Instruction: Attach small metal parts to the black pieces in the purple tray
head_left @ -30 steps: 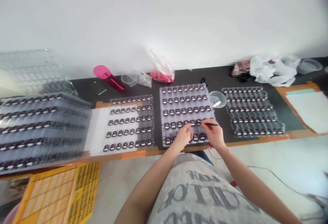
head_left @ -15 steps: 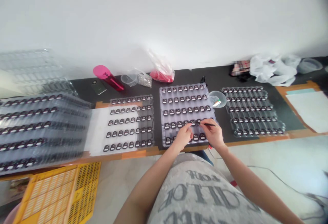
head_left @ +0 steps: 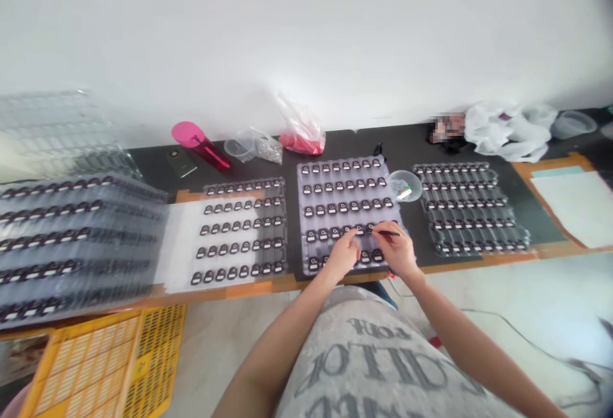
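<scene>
My right hand (head_left: 396, 247) pinches a thin black stick-like tool (head_left: 389, 233), with its tip over the fourth row of the clear plastic tray (head_left: 303, 220) in front of me. Whether the tool is tweezers or a pen I cannot tell. My left hand (head_left: 345, 252) is closed, fingers curled, its fingertips at a small black part (head_left: 359, 230) in that same row. Anything between those fingertips is too small to make out. Rows of similar black parts (head_left: 354, 206), each with a white mark, fill the tray. My hands cover some of the two nearest rows.
A clear dish (head_left: 405, 186) stands right of the tray. Other part-filled trays lie at the right (head_left: 472, 223) and left (head_left: 246, 226), with a tray stack (head_left: 86, 239) farther left. Behind are a pink bottle (head_left: 204, 143), a phone (head_left: 182, 164) and plastic bags (head_left: 507, 134). A yellow crate (head_left: 110, 360) sits below.
The view has shifted very slightly. My right hand and the tool have moved a little to the left; my left hand stays nearly in place.
</scene>
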The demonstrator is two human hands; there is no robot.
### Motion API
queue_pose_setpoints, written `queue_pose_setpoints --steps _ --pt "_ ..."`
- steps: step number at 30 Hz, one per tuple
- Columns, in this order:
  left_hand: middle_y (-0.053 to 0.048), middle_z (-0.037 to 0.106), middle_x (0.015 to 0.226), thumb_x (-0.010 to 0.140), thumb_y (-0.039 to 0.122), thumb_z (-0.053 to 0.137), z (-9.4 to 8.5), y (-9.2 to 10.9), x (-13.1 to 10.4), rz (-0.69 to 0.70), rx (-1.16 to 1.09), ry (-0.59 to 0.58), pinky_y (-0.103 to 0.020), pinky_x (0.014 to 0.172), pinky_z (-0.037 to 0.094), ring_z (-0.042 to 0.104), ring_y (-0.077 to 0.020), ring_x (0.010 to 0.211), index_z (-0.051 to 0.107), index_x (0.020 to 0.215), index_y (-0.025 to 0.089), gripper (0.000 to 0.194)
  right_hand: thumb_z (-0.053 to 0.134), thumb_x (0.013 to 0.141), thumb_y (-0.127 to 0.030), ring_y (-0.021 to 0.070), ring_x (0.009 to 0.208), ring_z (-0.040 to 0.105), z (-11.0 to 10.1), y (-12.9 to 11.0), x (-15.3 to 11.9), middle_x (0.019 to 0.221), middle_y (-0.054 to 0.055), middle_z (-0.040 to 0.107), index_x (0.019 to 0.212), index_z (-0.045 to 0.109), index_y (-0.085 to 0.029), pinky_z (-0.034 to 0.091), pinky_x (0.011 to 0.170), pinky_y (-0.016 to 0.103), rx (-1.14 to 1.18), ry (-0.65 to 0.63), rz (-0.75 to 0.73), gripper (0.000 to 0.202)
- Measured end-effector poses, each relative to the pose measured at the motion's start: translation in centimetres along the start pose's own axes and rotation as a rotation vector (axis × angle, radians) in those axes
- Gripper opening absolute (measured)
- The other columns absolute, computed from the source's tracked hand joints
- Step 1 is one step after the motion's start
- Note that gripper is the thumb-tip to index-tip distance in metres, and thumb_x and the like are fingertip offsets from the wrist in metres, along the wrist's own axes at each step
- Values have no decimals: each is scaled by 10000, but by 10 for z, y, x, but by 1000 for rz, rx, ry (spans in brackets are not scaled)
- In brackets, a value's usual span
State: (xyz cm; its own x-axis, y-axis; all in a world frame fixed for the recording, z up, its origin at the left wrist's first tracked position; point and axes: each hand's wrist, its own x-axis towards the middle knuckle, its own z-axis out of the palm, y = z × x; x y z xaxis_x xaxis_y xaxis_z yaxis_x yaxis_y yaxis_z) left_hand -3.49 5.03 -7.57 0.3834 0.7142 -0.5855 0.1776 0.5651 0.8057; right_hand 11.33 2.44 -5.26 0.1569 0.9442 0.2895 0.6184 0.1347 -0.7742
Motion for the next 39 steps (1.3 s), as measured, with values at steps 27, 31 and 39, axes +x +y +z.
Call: queue_pose_setpoints --steps 27,31,39 --pt "-155 645 1015 806 195 453 2 27 7 208 774 -58 -351 830 390 583 -268 954 390 1322 157 522 512 814 -222 162 785 589 0 0 0 836 38 612 832 610 -219 488 728 309 10 29 8 100" --pt "-164 649 985 812 192 440 4 28 7 223 826 -49 -342 807 401 596 -267 924 380 1322 148 516 517 814 -217 163 797 587 -1 0 -1 845 40 610 843 613 -219 487 739 313 6 27 13 100" --pt "-215 644 964 815 183 421 7 32 6 214 995 -76 -352 749 418 610 -297 896 324 1344 94 545 552 799 -213 174 839 586 -12 -5 -9 886 48 605 860 614 -217 503 735 320 58 84 73 87"
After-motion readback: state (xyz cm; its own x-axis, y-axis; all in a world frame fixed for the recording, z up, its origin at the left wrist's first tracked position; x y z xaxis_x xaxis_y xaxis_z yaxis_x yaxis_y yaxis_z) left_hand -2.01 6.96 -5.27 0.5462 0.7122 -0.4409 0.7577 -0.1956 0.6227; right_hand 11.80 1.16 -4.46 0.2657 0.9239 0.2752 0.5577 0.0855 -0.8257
